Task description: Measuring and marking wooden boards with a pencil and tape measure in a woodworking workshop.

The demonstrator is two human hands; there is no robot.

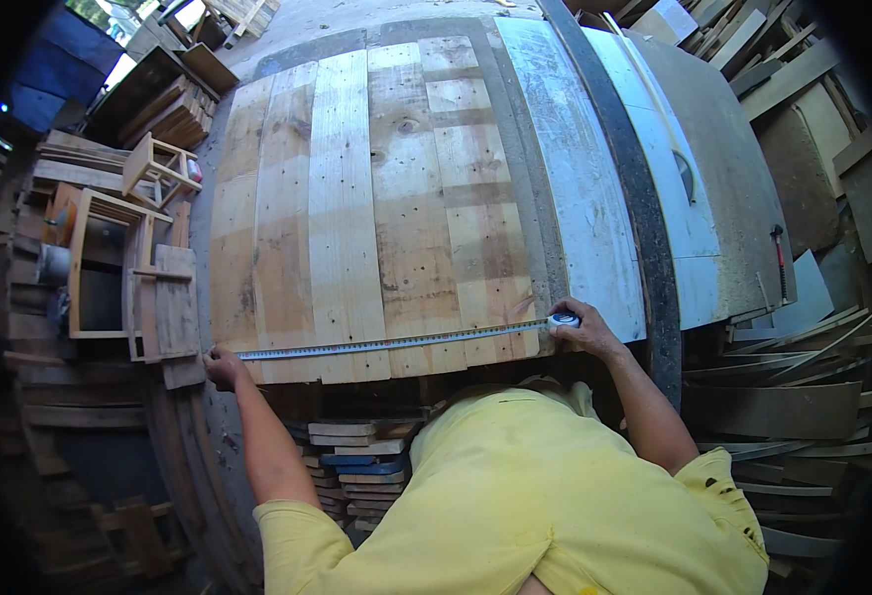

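A tape measure's steel blade point(398, 343) stretches across the near end of a wide panel of wooden boards point(343, 201). At the panel's left edge, my left hand point(224, 369) pinches the blade's end. My right hand point(583, 327) grips the tape measure's case point(563, 320) just past the panel's right edge. The boards lie side by side, with dark nail marks, knots and stains, and their near ends are slightly uneven.
Right of the panel lie pale blue sheets point(577, 201), a long dark beam point(629, 163) and a hammer point(779, 260). A wooden frame point(77, 260) and a small stool point(155, 171) stand left. Stacked boards point(372, 468) sit below the near edge; offcuts point(785, 409) pile up at right.
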